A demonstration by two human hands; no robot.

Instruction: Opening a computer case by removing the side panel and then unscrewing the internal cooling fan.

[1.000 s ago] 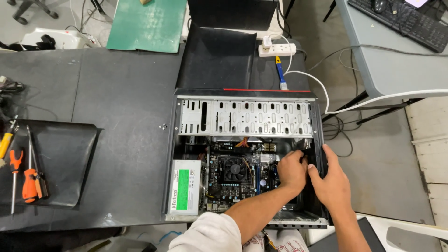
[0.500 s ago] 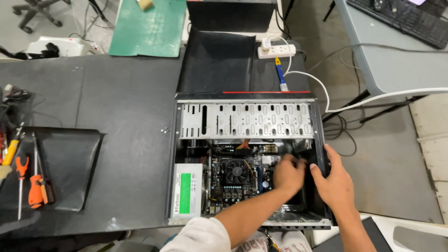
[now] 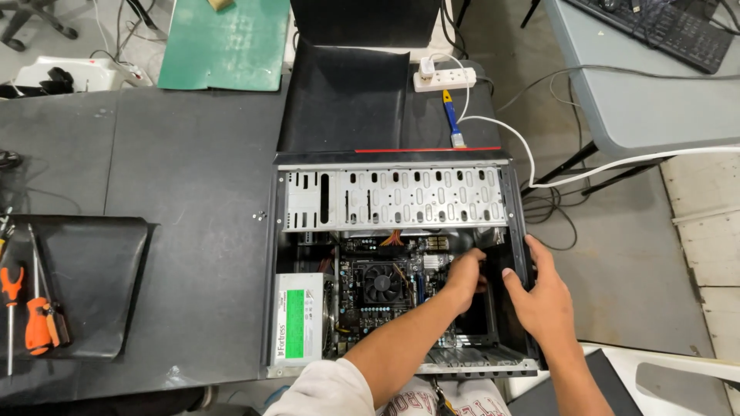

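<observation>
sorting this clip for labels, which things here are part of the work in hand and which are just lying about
In use:
- open computer case
- left hand, reaching inside by the motherboard
- right hand, on the case's right wall

Lying about:
- orange-handled tools
- green mat
- white power strip
- keyboard

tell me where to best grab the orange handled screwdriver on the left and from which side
Grip the orange handled screwdriver by its thick handle, coming straight down from above. It lies flat by the black tray, shaft pointing away from the person, so the handle is the widest free part. Both the left hand and right hand are at the computer case.
</observation>
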